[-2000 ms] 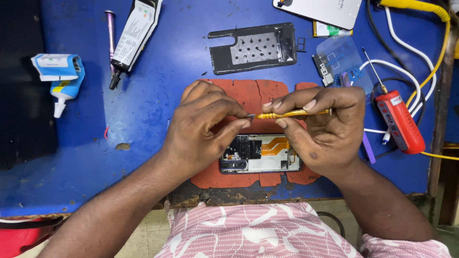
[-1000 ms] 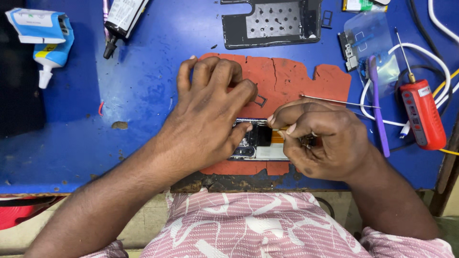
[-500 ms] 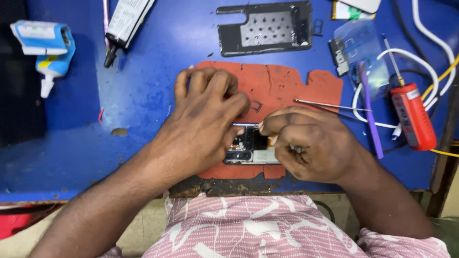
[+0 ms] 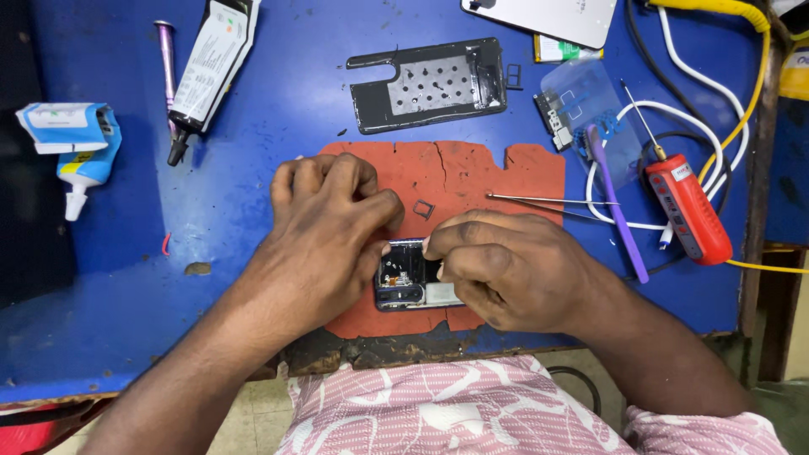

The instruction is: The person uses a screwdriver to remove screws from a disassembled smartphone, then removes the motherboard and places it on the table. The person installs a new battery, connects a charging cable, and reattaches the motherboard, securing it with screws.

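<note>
The opened phone point(image 4: 410, 285) lies on the near part of the red mat point(image 4: 472, 173). The left hand point(image 4: 324, 236) covers its left end, fingers curled together. The right hand point(image 4: 506, 270) pinches its upper edge with fingertips pressed together. Tweezers point(image 4: 548, 200) rest beyond the phone; a red tool point(image 4: 687, 206) lies further right.
</note>
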